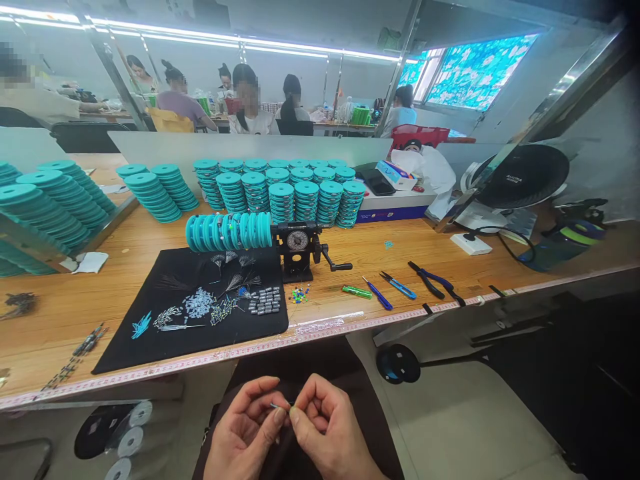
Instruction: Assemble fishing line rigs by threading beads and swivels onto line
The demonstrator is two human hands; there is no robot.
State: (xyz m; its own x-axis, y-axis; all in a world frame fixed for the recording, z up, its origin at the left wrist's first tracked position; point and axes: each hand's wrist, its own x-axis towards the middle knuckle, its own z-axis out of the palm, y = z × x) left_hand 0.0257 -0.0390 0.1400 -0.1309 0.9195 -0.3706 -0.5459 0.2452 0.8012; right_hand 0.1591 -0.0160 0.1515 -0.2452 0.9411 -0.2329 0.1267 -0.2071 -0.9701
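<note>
Both my hands are over my lap, below the table's front edge, with their fingertips nearly meeting. Between the thumb and fingers of my left hand point(247, 427) is a thin, light-blue piece point(273, 405), too small to name. My right hand point(327, 423) pinches thumb against forefinger at the end of this piece; what lies inside that pinch is hidden. On the table ahead, a black mat point(187, 343) carries small piles of pale blue beads point(197, 303), grey cylinders point(265, 301) and blue slivers point(141, 325). Behind it stands a hand-cranked winder point(297, 243) with teal spools point(227, 231) on its shaft.
Stacks of teal spools point(280, 177) line the table's back. To the right lie a green tube point(357, 291), a blue-handled pick point(379, 295), snips point(399, 285) and pliers point(435, 280). A measuring tape point(320, 327) runs along the front edge. Several people sit beyond the partition.
</note>
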